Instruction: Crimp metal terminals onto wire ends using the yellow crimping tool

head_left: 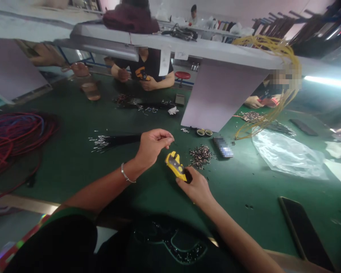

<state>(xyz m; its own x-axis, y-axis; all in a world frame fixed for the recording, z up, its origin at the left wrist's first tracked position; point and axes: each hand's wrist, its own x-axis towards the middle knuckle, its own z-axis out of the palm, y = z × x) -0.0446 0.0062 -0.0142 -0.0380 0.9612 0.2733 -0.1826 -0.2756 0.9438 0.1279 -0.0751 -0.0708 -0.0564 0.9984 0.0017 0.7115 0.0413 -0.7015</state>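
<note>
"How are the person's hands placed?"

"Apart, both above the green desk (74, 170). The left hand (152, 148) has its thumb and fingertips pinched together, seemingly on a thin dark strand (174, 143); it is so small that I can't be certain. The right hand (199, 186) is wrapped around a yellow-and-grey pronged hand tool (175, 167)."

"Which way does that tool lie?"

"On a slant. Its long axis runs from the right hand forward and leftward, so the yellow prongs point towards the left fingertips. They sit near each other, not touching, with the prongs on the side closer to the person's body."

"So which hand is nearer the tool?"

"The right, as it grips the rear end. The left is just beyond the prongs."

"And around them?"

"To the left, a bundle of straight black wires with pale tips (113, 141) lies sideways, its right end hidden behind the left hand. Right of the prongs is a loose heap of small brown-and-black pieces (200, 156). Past that stand two small round rolls of tape (204, 132). Across the desk, a co-worker in a dark top (152, 68) holds an orange-and-black hand tool (141, 72)."
</note>
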